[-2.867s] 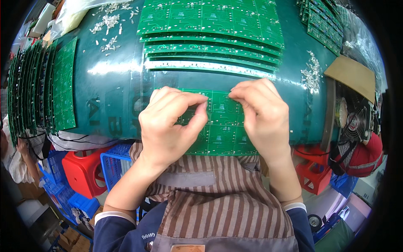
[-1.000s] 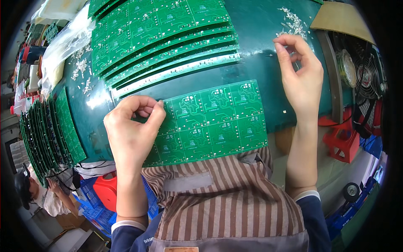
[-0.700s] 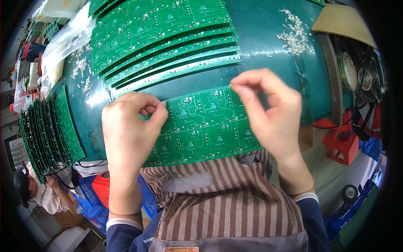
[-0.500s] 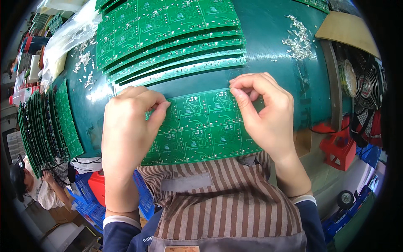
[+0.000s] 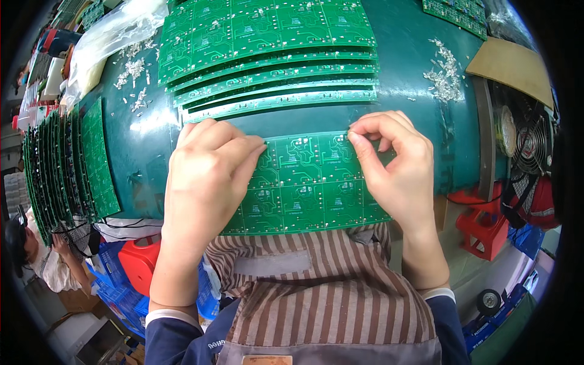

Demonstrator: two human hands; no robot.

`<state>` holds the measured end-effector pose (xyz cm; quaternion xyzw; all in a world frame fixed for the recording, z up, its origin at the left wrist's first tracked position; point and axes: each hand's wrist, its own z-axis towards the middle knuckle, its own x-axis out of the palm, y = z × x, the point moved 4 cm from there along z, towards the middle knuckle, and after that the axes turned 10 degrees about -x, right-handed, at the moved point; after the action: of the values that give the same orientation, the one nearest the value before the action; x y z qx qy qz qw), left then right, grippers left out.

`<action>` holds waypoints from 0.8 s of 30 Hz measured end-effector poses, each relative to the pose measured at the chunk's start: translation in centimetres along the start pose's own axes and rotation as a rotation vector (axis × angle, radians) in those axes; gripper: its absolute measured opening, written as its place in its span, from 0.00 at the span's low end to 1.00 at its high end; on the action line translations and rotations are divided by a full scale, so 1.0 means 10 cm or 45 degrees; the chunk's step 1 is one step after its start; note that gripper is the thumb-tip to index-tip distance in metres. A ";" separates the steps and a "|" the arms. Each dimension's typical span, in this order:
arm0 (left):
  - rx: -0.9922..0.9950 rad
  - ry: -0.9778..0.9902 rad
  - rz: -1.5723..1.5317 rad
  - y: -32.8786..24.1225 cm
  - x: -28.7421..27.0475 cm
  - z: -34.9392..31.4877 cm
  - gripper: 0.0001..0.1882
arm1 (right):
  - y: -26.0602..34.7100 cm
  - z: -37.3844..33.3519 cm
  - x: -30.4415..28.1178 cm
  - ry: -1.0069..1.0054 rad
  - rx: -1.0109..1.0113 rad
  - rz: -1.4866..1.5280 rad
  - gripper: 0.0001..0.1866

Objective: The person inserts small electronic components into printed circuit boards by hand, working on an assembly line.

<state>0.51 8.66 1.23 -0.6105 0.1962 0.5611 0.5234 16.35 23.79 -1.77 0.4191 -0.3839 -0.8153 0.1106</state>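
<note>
Mostly open green table (image 5: 407, 79) between your right hand (image 5: 403, 173) and small pale parts (image 5: 447, 90), stacked circuit boards (image 5: 271, 36) blocking you straight ahead, upright boards (image 5: 99, 155) walling your far left, a dark bar (image 5: 485, 143) at the right edge.

brown-striped apron (image 5: 331, 304) here, grey strip (image 5: 274, 263) across it, tan patch (image 5: 267, 360) lower down, and there, navy sleeves (image 5: 173, 340) finishing in white cuffs (image 5: 172, 314)!
</note>
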 end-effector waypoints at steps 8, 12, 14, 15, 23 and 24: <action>-0.049 -0.097 0.028 0.05 0.02 -0.10 0.06 | 0.11 0.01 0.01 -0.004 -0.057 -0.092 0.03; -0.096 -0.092 -0.170 0.22 -0.01 -0.15 0.08 | 0.14 0.00 0.04 -0.006 -0.093 -0.130 0.04; -0.093 0.043 -0.304 0.34 -0.10 -0.16 0.09 | 0.13 -0.02 0.02 0.000 -0.080 -0.143 0.04; -0.174 0.073 -0.346 0.44 -0.16 -0.17 0.09 | 0.12 -0.02 0.01 -0.002 -0.079 -0.144 0.04; -0.797 -0.334 -0.201 1.52 -0.47 0.00 0.10 | 0.09 -0.06 0.02 -0.038 -0.088 -0.106 0.03; -0.789 -0.369 -0.202 1.62 -0.46 0.02 0.11 | 0.10 -0.05 0.02 -0.037 -0.086 -0.118 0.03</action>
<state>-14.33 1.16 -1.47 -0.6677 -0.1080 0.6324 0.3776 16.48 22.73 -1.42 0.4205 -0.3379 -0.8381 0.0813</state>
